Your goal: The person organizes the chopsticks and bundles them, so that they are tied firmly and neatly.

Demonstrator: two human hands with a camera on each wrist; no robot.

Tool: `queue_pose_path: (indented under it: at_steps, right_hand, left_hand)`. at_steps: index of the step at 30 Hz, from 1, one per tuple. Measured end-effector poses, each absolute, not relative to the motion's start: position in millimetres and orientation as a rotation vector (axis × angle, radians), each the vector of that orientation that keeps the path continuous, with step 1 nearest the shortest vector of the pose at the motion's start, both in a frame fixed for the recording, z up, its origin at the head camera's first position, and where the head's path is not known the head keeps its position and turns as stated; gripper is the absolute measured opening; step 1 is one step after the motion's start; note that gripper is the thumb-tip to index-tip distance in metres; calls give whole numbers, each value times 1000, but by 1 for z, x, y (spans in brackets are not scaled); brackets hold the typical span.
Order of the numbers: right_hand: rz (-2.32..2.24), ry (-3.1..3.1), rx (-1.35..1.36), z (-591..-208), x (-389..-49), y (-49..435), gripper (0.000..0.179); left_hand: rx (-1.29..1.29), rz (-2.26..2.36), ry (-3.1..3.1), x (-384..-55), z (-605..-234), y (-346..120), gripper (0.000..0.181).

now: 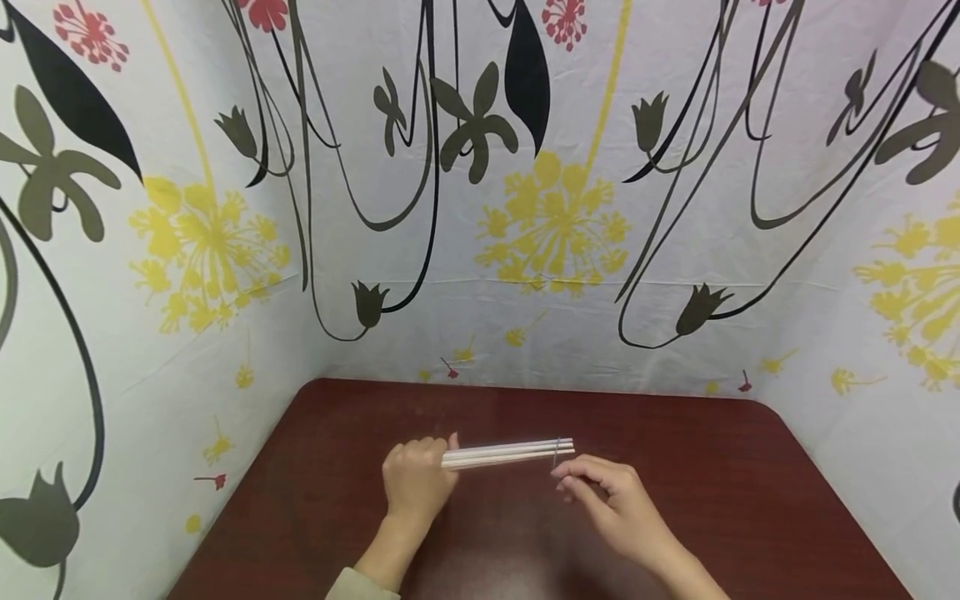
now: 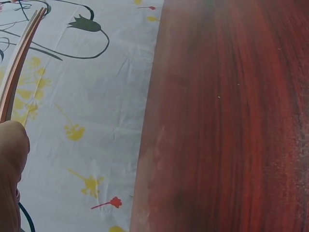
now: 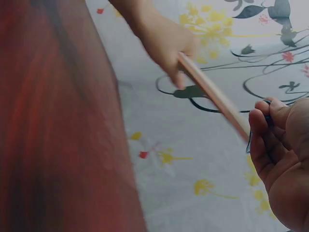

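Observation:
A bundle of pale wooden chopsticks [image 1: 506,453] points to the right above the table, nearly level in the head view. My left hand [image 1: 418,477] grips its left end, which the fingers hide. Around the right end runs a thin bluish rubber band [image 1: 557,450]. My right hand [image 1: 611,500] pinches this band between thumb and fingertips just below the stick ends. In the right wrist view the chopsticks [image 3: 212,94] slant from the left hand [image 3: 169,43] toward the pinching fingers [image 3: 258,123]. The left wrist view shows only part of the bundle [image 2: 19,65].
The dark red-brown wooden table [image 1: 480,533] lies beneath both hands. Around its back and sides hangs a white cloth [image 1: 465,342] with printed flowers, close to the table's back edge.

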State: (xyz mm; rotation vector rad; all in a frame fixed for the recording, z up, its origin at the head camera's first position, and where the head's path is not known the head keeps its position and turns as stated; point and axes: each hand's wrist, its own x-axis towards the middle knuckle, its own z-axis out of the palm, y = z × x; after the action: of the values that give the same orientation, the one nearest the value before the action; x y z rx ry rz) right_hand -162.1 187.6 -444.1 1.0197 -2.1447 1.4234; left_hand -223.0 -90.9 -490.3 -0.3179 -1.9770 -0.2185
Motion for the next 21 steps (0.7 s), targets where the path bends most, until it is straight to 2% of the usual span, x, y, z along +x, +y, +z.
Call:
queue_pose_path:
  at_steps: [4, 9, 13, 14, 18, 21]
  right_hand:
    - [1591, -2094, 997, -460, -159, 183, 27]
    - [1889, -2108, 841, -473, -158, 180, 8]
    - [1970, -2170, 790, -477, -156, 174, 7]
    - [1930, -2161, 825, -478, -156, 173, 2]
    - [1498, -2039, 1109, -483, -163, 169, 16]
    - [1107, -1868, 1273, -479, -166, 164, 6]
  left_hand:
    - [-288, -244, -1943, -223, -486, -90, 51]
    - [-291, -285, -1914, -223, -480, -89, 45]
    - [-300, -304, -1913, -222, -478, -88, 40]
    - [-303, -308, -1908, -221, -478, -88, 39]
    - [-304, -319, -1902, -222, -476, -88, 39]
    - [-295, -331, -1919, -223, -473, -87, 40]
